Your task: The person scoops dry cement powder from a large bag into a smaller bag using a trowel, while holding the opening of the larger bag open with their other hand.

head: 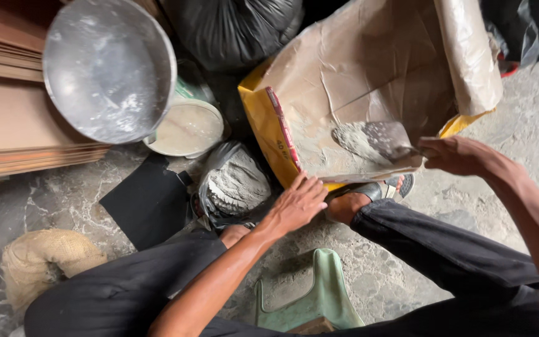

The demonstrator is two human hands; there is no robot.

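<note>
The right hand point(453, 155) grips a loaded trowel point(372, 140) inside the cement sack point(369, 68) while the left hand point(297, 203), fingers spread, pins the sack's rim at 6 o'clock; a tilt could spill powder onto the floor point(519, 131).

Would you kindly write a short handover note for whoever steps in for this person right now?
Left hand: open, pressing down the lower edge of the open paper sack.
Right hand: shut on the handle of a trowel, whose blade sits inside the sack, loaded with grey powder.
Nearby: a black bag holding grey powder lies left of the sack; a metal basin and a white bucket stand behind it.
Done: one scoop is on the blade.
Left: the scoop has not left the sack.
</note>
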